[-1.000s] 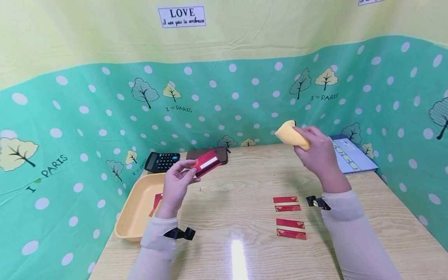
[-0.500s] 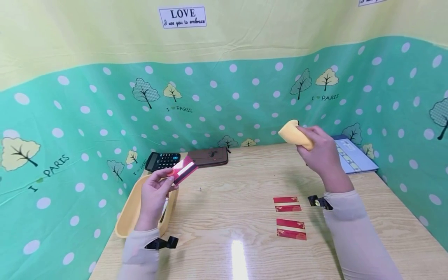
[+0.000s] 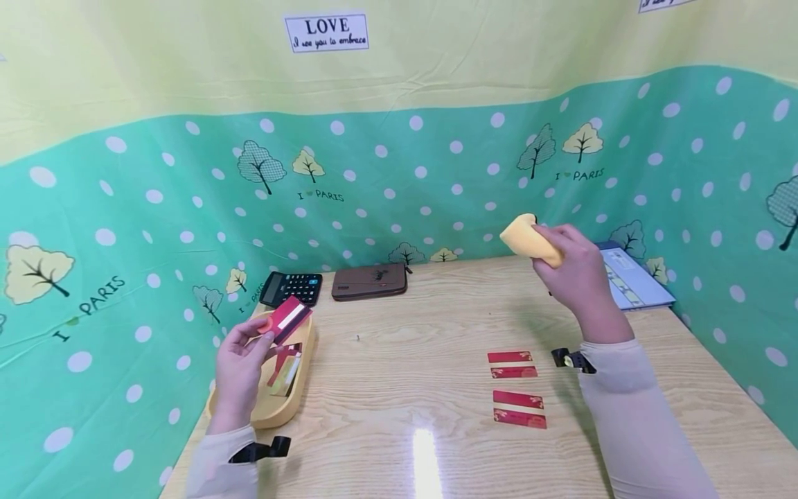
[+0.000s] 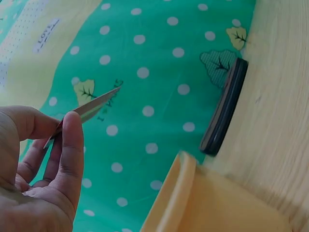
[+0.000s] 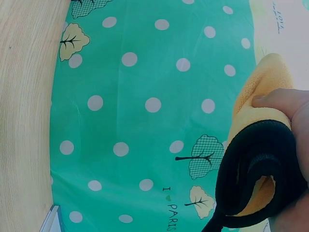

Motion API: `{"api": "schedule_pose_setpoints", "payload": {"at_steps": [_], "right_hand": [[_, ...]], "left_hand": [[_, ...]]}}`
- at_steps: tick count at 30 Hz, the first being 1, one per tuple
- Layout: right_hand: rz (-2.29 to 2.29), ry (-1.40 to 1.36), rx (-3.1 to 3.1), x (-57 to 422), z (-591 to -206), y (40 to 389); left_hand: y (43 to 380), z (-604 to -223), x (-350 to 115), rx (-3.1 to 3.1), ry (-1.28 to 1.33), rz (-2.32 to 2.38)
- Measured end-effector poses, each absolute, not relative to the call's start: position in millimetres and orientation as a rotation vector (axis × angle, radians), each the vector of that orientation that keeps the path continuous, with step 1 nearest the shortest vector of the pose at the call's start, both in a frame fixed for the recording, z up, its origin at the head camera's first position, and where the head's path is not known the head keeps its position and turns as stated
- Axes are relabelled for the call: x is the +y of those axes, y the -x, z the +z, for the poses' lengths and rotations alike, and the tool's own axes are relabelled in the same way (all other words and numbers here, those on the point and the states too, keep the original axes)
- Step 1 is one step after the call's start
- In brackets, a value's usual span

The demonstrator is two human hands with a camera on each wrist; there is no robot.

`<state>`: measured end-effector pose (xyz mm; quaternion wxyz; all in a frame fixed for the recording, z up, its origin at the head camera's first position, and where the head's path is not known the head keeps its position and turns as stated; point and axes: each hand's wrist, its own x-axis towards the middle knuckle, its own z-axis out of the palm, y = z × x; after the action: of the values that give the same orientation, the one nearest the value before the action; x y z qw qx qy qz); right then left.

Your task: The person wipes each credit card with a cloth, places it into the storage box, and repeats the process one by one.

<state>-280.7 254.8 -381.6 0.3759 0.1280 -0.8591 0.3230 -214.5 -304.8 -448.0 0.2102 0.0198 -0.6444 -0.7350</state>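
Observation:
Above the yellow plastic basin [image 3: 274, 417], my left hand [image 3: 239, 371] pinches a red card [image 3: 291, 319] with a white strip and a dark stripe. The left wrist view shows that card [image 4: 99, 103] nearly edge-on between thumb and fingers. More cards [image 3: 285, 374], red and gold, lie in the basin. My right hand [image 3: 576, 277] grips a bunched yellow cloth [image 3: 526, 239] in the air over the table's right side. Up close in the right wrist view, the cloth [image 5: 263, 82] has black edging and is folded over.
Two red, pale-banded cards, a far one [image 3: 512, 373] and a near one [image 3: 519, 418], lie on the wooden table [image 3: 399, 388]. Along the back stand a calculator [image 3: 291, 289] and a brown zip wallet [image 3: 369, 283]. A blue folder [image 3: 636, 278] lies at the right.
My left hand has moved left with the red card, from in front of the wallet to over the basin. The right hand with the cloth has shifted slightly right.

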Motion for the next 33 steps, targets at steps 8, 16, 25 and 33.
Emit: {"api": "schedule_pose_setpoints", "payload": {"at_steps": [8,16,25,33], "right_hand": [[0.827,-0.326,-2.204,256,-383,281],[0.839,-0.324,-2.211,255,-384,282],[0.829,-0.329,-2.213,255,-384,283],[0.833,-0.331,-2.206,254,-383,282]], "left_hand": [[210,-457,-322,-1.823,-0.159,-2.005],[213,-462,-329,-1.912,-0.348,-1.957],[217,-469,-333,-1.946,-0.408,-1.965],[218,-475,-336,-2.052,-0.451,-1.939]]}}
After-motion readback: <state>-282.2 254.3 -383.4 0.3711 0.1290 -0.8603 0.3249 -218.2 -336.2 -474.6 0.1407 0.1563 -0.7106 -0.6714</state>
